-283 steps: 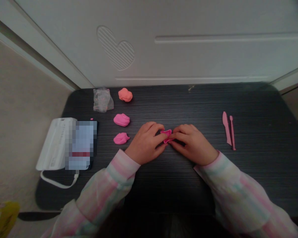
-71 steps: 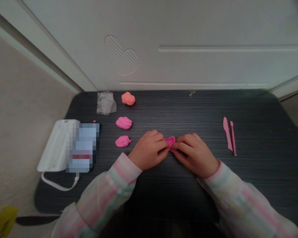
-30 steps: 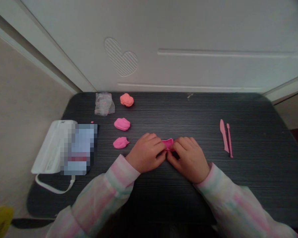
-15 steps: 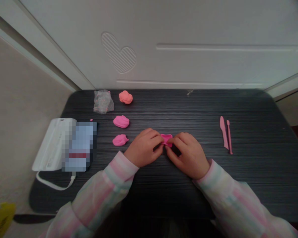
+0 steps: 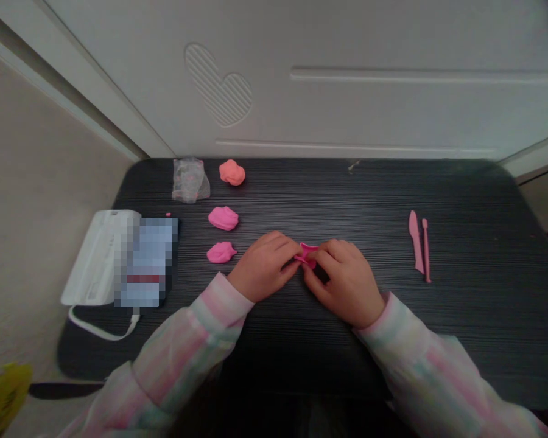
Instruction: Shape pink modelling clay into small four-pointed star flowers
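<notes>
Between my two hands is a small bright pink piece of modelling clay [image 5: 309, 249], hollow in the middle with a raised rim. My left hand [image 5: 268, 263] pinches its left edge with thumb and fingertips. The right side is gripped by my right hand [image 5: 344, 277], whose fingers cover part of the clay. Left of my left hand lie two pink clay lumps, a nearer one [image 5: 221, 252] and a farther one [image 5: 223, 218]. Behind them sits an orange clay lump [image 5: 232, 173].
A pink plastic knife [image 5: 416, 242] and a thin pink stick tool [image 5: 426, 250] lie at the right of the dark table [image 5: 369, 365]. At the left are a clear plastic bag [image 5: 190, 180], a white power bank [image 5: 101, 258] and a phone [image 5: 148, 261] joined by a white cable [image 5: 101, 332].
The rim of the pink clay piece looks more pinched in and its opening narrower. Both hands stay in nearly the same place, and the camera view has shifted slightly.
</notes>
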Demonstrator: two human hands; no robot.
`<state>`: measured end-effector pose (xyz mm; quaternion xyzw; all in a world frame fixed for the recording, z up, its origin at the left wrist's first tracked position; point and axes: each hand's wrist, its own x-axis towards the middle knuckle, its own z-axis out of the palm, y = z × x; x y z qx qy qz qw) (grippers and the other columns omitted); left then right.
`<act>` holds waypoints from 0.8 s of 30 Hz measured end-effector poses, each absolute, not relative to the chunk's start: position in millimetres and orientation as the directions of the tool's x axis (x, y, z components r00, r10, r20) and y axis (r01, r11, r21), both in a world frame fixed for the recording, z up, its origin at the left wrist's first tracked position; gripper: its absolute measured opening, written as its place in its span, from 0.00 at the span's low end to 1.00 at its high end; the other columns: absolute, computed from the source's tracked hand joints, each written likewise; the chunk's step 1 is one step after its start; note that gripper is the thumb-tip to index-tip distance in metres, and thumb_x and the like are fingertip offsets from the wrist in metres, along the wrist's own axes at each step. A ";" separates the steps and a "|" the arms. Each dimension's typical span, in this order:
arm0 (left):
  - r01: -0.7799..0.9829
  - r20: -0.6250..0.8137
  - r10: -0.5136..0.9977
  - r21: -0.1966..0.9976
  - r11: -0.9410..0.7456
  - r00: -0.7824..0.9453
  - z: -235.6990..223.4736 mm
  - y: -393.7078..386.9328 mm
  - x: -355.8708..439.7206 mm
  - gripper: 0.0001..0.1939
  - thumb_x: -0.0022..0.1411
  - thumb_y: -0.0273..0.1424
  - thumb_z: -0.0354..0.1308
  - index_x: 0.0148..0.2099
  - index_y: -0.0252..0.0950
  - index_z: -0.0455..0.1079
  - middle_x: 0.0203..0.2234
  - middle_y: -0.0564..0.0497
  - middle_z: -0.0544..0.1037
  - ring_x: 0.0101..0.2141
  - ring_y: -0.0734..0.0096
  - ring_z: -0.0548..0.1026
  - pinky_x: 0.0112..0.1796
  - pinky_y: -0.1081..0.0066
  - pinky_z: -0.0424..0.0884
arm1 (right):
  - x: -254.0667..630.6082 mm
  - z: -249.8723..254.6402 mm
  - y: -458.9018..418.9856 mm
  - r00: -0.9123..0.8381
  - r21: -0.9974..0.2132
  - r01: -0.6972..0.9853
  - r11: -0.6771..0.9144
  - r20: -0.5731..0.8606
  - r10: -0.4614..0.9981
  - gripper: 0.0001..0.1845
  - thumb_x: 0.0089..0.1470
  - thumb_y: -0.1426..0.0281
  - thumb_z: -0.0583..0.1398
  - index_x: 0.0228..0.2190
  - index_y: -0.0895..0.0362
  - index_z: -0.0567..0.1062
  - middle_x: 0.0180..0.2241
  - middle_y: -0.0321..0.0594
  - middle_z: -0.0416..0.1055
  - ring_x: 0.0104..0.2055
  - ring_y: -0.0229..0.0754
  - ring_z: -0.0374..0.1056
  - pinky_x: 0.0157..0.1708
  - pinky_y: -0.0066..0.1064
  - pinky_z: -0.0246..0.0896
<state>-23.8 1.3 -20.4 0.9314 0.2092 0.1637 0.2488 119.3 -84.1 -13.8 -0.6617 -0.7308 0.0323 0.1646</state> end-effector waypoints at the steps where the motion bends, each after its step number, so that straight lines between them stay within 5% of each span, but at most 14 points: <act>1: 0.311 0.201 0.478 0.539 -0.783 0.855 -20.9 1.0 -23.8 0.04 0.56 0.27 0.49 0.33 0.34 0.64 0.29 0.50 0.72 0.33 0.70 0.67 0.36 0.69 0.65 | 119.2 -13.5 -83.9 -0.068 -0.256 0.959 0.119 0.202 0.977 0.08 0.49 0.68 0.53 0.25 0.58 0.70 0.26 0.41 0.65 0.31 0.42 0.58 0.31 0.33 0.51; 13: 0.341 0.229 0.578 0.619 -0.708 0.783 -21.2 0.4 -24.0 0.07 0.52 0.25 0.55 0.35 0.35 0.61 0.28 0.54 0.70 0.33 0.74 0.67 0.36 0.73 0.65 | 121.0 -14.3 -84.8 -0.068 -0.316 0.939 0.134 0.213 0.975 0.10 0.50 0.67 0.52 0.28 0.58 0.71 0.27 0.41 0.65 0.31 0.41 0.57 0.32 0.33 0.51; 24: 0.255 0.258 0.462 0.566 -0.784 0.849 -21.3 3.7 -23.3 0.06 0.57 0.27 0.50 0.37 0.35 0.67 0.30 0.51 0.73 0.34 0.72 0.67 0.39 0.70 0.65 | 128.6 -12.0 -86.8 -0.054 -0.334 0.933 0.137 0.247 0.967 0.09 0.49 0.71 0.53 0.30 0.56 0.73 0.27 0.40 0.64 0.31 0.41 0.57 0.30 0.34 0.50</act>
